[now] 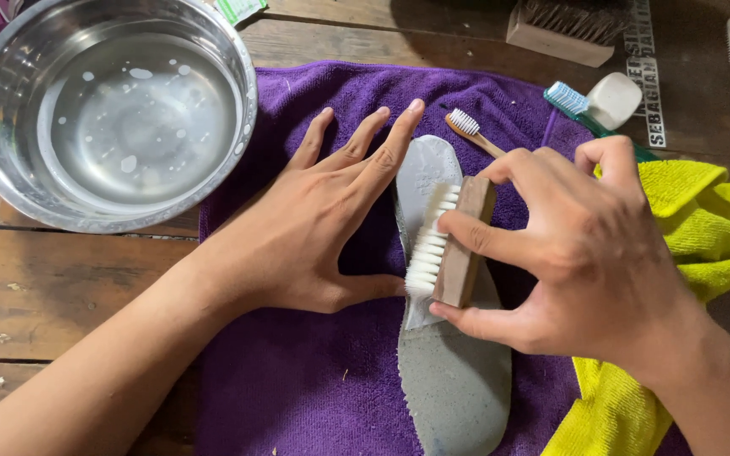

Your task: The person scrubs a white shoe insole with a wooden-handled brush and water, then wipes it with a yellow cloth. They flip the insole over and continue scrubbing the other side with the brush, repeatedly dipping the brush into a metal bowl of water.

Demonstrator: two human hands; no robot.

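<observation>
A grey shoe insole lies lengthwise on a purple towel spread over the wooden tabletop, the towel serving as a soft, absorbent bed under it. Just left of the insole, the left hand rests flat with fingers spread, its fingertips and thumb against the insole's edge, apparently to pin it; this grip is open and holds nothing. Over the insole's middle, the right hand is closed around a wooden brush, white bristles turned toward the insole. Right of the insole lies a yellow cloth. Beyond its toe lies a small toothbrush. Far left of the insole stands a steel bowl of water, within reach.
</observation>
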